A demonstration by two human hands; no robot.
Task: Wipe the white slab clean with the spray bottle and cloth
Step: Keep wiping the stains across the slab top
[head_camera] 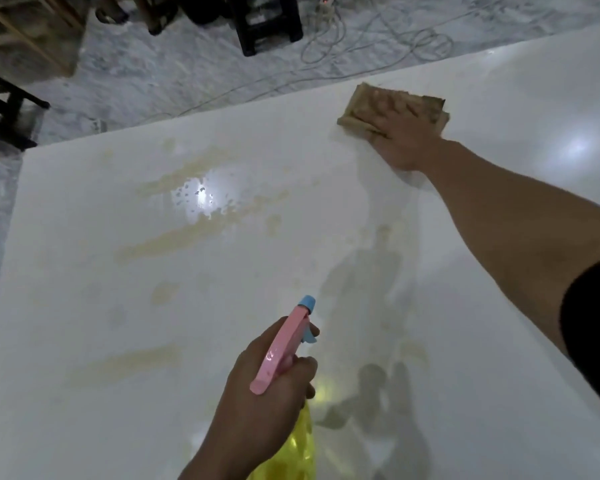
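A large white slab (pixel 83 341) fills most of the view, streaked with yellowish smears and a wet shiny patch at its left middle. My left hand (pixel 263 382) grips a spray bottle (pixel 284 344) with a pink head, a blue nozzle and a yellow body, held above the slab's near part, nozzle pointing away. My right hand (pixel 400 136) lies flat with straight fingers on a folded tan cloth (pixel 360 107), pressing it onto the slab near its far edge.
Beyond the slab's far edge is a grey mottled floor with white cables (pixel 343 39) and a power strip. A black stool (pixel 267 19) stands at the top middle; dark furniture (pixel 4 112) and wooden frames sit at the top left.
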